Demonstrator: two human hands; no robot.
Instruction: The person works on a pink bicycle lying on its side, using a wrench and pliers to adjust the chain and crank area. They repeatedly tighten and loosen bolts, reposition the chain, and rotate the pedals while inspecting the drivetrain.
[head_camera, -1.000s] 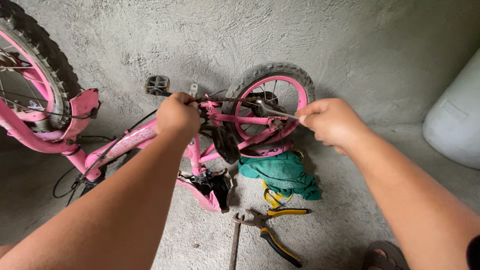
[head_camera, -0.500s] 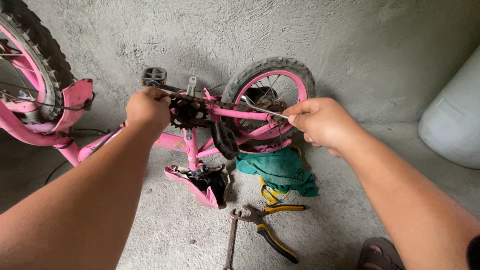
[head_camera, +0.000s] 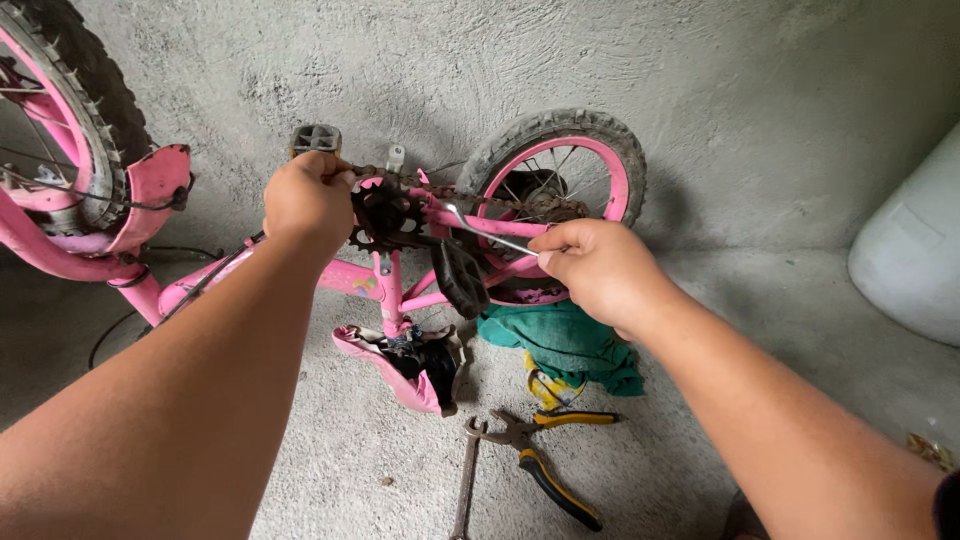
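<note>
1. Up by the chainring (head_camera: 385, 215) of the flipped pink bike (head_camera: 380, 285), my left hand (head_camera: 308, 198) is closed tight around the crank.
2. Right hand (head_camera: 598, 272) is fisted on a metal spanner (head_camera: 485, 231) poking at the crank.
3. Pliers (head_camera: 545, 465) lie on the floor just below.

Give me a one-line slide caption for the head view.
Left hand grips crank by chainring of upturned pink bicycle; right hand holds metal wrench against it.

Head view, close, looking down
</note>
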